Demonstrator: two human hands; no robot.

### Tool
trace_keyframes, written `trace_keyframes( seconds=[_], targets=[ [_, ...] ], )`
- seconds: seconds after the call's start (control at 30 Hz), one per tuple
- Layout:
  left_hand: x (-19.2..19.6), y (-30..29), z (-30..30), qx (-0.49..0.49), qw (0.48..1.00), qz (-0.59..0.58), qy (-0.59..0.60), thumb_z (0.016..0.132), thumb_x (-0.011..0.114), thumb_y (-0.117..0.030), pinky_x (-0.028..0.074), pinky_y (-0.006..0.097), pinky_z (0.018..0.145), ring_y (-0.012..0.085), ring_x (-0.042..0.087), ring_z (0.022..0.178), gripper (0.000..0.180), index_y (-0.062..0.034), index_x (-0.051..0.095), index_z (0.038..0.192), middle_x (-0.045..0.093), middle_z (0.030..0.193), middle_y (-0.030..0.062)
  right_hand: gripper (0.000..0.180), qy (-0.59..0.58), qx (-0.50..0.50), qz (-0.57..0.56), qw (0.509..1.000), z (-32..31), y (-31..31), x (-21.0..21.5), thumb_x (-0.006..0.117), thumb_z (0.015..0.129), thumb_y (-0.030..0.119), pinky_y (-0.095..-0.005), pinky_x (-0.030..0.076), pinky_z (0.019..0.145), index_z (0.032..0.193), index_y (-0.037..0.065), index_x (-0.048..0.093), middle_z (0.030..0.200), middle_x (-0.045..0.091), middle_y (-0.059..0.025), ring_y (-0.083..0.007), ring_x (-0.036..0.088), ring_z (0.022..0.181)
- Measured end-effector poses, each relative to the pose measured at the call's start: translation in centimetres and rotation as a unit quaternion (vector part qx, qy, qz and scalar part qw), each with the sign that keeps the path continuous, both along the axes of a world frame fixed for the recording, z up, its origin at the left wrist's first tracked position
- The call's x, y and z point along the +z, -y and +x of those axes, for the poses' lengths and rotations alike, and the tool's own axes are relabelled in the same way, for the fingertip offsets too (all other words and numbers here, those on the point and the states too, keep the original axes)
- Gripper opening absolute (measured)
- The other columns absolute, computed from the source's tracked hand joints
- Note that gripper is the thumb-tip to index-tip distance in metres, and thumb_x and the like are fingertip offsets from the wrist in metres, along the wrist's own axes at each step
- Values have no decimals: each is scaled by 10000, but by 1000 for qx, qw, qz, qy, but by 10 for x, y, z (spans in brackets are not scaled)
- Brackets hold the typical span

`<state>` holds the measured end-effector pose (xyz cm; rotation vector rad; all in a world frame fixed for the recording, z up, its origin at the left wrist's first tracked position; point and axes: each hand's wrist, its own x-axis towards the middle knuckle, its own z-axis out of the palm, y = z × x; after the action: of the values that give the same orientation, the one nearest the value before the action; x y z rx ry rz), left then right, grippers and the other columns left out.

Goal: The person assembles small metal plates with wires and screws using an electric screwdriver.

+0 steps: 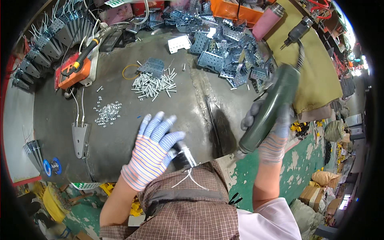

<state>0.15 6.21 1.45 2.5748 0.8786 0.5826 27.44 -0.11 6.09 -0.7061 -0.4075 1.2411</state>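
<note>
My left hand (149, 154), in a striped knit glove, is at the front edge of the grey work table. Its index finger and thumb close on a shiny metal bracket (186, 157), partly hidden by the glove. Two white wires (189, 179) hang from the bracket over the edge. My right hand (276, 134), gloved too, wraps around a dark green power screwdriver (270, 110), tilted with its tip low by the table's right front corner. Beyond my left hand lie a heap of screws (154, 85) and a smaller pile of nuts (108, 114).
Perforated metal brackets (236, 52) are heaped at the back right, beside a pink bottle (269, 21). At the left stand an orange soldering station (76, 74), a wired grey metal piece (80, 140) and a blue spool (52, 166). Another power screwdriver (298, 31) hangs at the upper right.
</note>
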Motion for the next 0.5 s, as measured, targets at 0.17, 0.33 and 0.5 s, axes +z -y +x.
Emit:
trace_keyframes(
  seconds=[0.17, 0.33, 0.5],
  targets=[
    [-8, 20, -36, 100, 984, 138, 61, 688, 726, -204, 409, 487, 939, 327, 530, 1029, 283, -105, 565, 898, 555, 1125, 120, 620, 804, 16, -62, 591, 8, -21, -14, 735, 770, 213, -407, 495, 809, 1334, 115, 497, 1022, 616, -165, -317, 612, 911],
    [-2, 42, -36, 272, 956, 101, -43, 620, 791, -281, 388, 479, 894, 351, 499, 1058, 425, -131, 561, 944, 540, 1180, 139, 540, 897, -52, -103, 426, 8, -33, -41, 707, 728, 91, -448, 474, 844, 1250, 159, 583, 1062, 597, -182, -371, 574, 971],
    [-15, 40, -55, 342, 937, -7, 67, 641, 813, -344, 362, 474, 955, 350, 476, 1100, 538, -121, 571, 1066, 519, 1209, 157, 429, 862, -134, -10, 488, -39, -22, -31, 675, 737, 47, -431, 443, 892, 1163, 57, 621, 1129, 571, -178, -355, 546, 1027]
  ],
)
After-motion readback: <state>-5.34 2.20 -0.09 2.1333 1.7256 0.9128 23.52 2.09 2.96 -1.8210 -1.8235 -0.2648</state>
